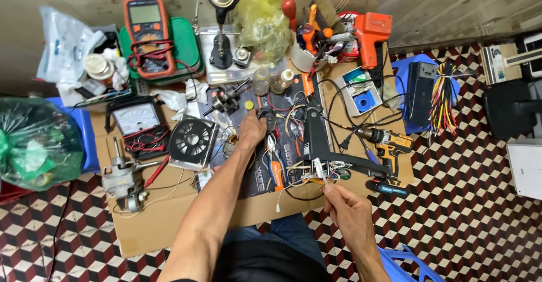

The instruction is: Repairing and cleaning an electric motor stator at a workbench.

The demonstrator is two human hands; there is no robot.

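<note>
I'm sitting over a sheet of cardboard (169, 225) spread on the checkered floor (463, 203), and it's packed with gear. Biggest bits: a fan motor (121, 183) lying at my left, a round black fan grille (192, 141) next to it, a yellow cordless drill (389, 143) over on the right.

My left hand (252, 129) is reaching out to the middle of the mess, fingers curling down over something small and dark; can't tell if that grip is actually closed on it. My right hand (344, 203) is pinching a thin white wire (319, 172) near its tip, right beside the black bracket (319, 141).

Looks like I'm mid-wiring, so the next bit needs steady fingertips.
</note>
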